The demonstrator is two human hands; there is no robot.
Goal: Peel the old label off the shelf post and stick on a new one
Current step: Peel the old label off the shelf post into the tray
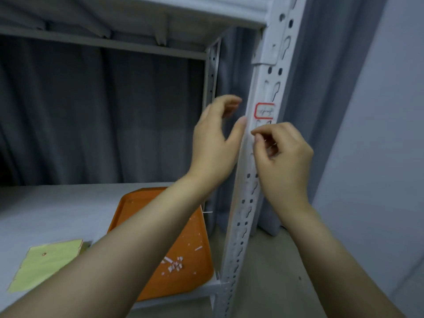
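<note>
Both forearms come in from the bottom edge, cut off below the elbows. The left forearm crosses over an orange tray (195, 237) and hides much of its near-left part. Small white and red scraps (175, 265) lie scattered on the part of the tray that shows. Left of the tray, a yellow-green sheet of paper (46, 262) lies flat on the shelf board (57, 203), with its right corner hidden under the forearm.

The white perforated shelf post (243, 216) rises at the shelf's front right corner, and its foot is cut off by the bottom edge. The right hand (282, 157) is at the post's face, and the back of the hand covers that stretch of it. Its fingers are curled in, with the thumb and forefinger tips meeting against the metal. Whether they pinch anything there is too small to tell.

The left hand (213, 143) is beside the post on its left. It is released and holds nothing, and its thumb tip touches the post's left edge. Its upper fingers are blurred.

Just above the right hand, a red-bordered label (265, 110) is stuck on the post. Its handwriting is illegible, and its right edge is hard to follow against the post's holes.

Farther back stand a rear post (211, 76), the upper shelf (137, 14), a grey curtain (103, 111) and, to the right, a pale wall (378, 157).
</note>
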